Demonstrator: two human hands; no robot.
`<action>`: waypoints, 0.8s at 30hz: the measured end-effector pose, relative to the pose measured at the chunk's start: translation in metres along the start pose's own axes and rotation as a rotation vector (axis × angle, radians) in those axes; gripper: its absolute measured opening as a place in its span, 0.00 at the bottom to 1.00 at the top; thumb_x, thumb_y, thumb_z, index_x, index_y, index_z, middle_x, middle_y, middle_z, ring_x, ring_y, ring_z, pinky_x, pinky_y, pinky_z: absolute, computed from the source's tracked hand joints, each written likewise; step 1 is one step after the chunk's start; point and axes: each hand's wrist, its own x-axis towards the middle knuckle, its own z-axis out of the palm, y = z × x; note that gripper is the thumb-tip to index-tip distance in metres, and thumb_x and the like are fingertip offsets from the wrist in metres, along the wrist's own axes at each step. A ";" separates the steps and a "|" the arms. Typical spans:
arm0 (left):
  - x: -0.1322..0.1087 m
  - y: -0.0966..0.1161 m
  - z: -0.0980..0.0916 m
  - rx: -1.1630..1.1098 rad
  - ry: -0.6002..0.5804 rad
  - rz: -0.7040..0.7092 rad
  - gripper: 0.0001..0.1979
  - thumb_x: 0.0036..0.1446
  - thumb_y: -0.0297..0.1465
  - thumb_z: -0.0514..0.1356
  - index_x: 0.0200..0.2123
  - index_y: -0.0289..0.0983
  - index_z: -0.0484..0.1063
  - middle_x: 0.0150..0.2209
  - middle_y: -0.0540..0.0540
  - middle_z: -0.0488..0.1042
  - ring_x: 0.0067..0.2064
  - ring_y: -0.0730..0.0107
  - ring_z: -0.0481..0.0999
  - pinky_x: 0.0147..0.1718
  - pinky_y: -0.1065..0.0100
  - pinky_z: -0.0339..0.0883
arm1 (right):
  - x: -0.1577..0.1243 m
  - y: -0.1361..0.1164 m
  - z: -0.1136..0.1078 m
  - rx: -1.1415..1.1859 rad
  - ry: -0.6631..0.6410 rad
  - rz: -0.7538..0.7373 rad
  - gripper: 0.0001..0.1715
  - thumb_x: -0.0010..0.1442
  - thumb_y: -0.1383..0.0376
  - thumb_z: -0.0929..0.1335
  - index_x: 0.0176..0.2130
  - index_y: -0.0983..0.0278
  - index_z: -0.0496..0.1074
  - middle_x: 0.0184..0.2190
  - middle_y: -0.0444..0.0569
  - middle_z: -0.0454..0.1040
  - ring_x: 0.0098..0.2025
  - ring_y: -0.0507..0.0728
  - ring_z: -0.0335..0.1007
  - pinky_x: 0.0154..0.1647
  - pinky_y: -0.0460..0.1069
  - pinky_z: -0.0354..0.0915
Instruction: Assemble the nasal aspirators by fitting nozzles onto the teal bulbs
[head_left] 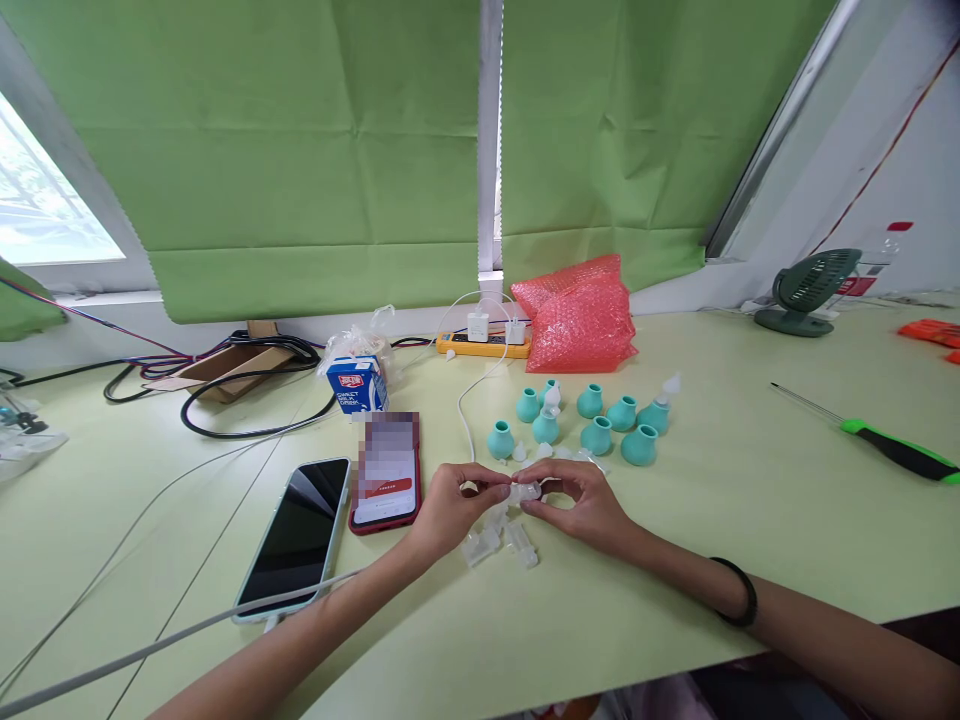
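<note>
My left hand (454, 510) and my right hand (581, 503) meet over the pale green table (750, 540), both pinching a small clear plastic piece (523, 492) between their fingertips. Several more clear plastic pieces (499, 543) lie on the table just below my hands. Behind them stands a cluster of several teal rubber bulbs (596, 420), a few with clear nozzles fitted on top. A black band circles my right wrist.
Two phones lie left of my hands: a dark one (296, 535) on a white cable and a red-cased one (386, 470). A milk carton (358, 385), a power strip (484, 345), a pink bubble-wrap bag (577, 315), a small fan (806, 290) and a green-handled screwdriver (889, 445) sit around.
</note>
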 end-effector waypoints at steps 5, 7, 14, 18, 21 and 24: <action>-0.007 0.007 0.002 0.313 0.049 0.206 0.10 0.51 0.30 0.54 0.34 0.38 0.75 0.28 0.46 0.73 0.31 0.69 0.70 0.29 0.71 0.63 | 0.001 -0.002 -0.001 0.081 -0.001 0.133 0.12 0.43 0.68 0.70 0.33 0.65 0.72 0.32 0.49 0.74 0.33 0.55 0.70 0.34 0.49 0.70; -0.009 0.010 0.002 0.413 0.067 0.289 0.11 0.52 0.28 0.53 0.36 0.38 0.74 0.28 0.45 0.73 0.32 0.69 0.69 0.30 0.70 0.63 | 0.002 -0.003 -0.001 0.129 0.010 0.193 0.13 0.42 0.67 0.70 0.32 0.66 0.72 0.32 0.49 0.74 0.31 0.54 0.70 0.33 0.49 0.70; -0.012 0.004 0.004 0.592 0.052 0.570 0.17 0.52 0.22 0.49 0.44 0.37 0.68 0.32 0.41 0.69 0.35 0.65 0.64 0.32 0.65 0.63 | 0.004 -0.003 -0.003 0.275 0.035 0.297 0.15 0.38 0.65 0.72 0.31 0.66 0.73 0.26 0.47 0.73 0.25 0.52 0.69 0.26 0.46 0.69; -0.012 0.001 0.003 0.631 0.003 0.567 0.20 0.51 0.20 0.48 0.47 0.36 0.65 0.34 0.41 0.67 0.36 0.64 0.62 0.34 0.64 0.63 | 0.004 -0.006 -0.004 0.328 0.061 0.310 0.14 0.38 0.67 0.73 0.30 0.66 0.73 0.25 0.46 0.73 0.24 0.51 0.69 0.26 0.46 0.69; -0.013 0.001 0.003 0.645 -0.022 0.577 0.20 0.50 0.20 0.49 0.48 0.34 0.63 0.35 0.40 0.66 0.37 0.64 0.62 0.35 0.63 0.63 | 0.003 -0.007 -0.003 0.347 0.077 0.304 0.14 0.37 0.68 0.73 0.29 0.66 0.73 0.26 0.46 0.73 0.24 0.51 0.69 0.28 0.47 0.70; -0.013 0.000 0.004 0.643 -0.036 0.602 0.21 0.48 0.21 0.50 0.48 0.32 0.63 0.37 0.39 0.65 0.39 0.63 0.62 0.36 0.63 0.63 | 0.003 -0.005 -0.003 0.338 0.090 0.280 0.13 0.36 0.69 0.73 0.28 0.66 0.73 0.27 0.47 0.74 0.28 0.53 0.70 0.30 0.47 0.70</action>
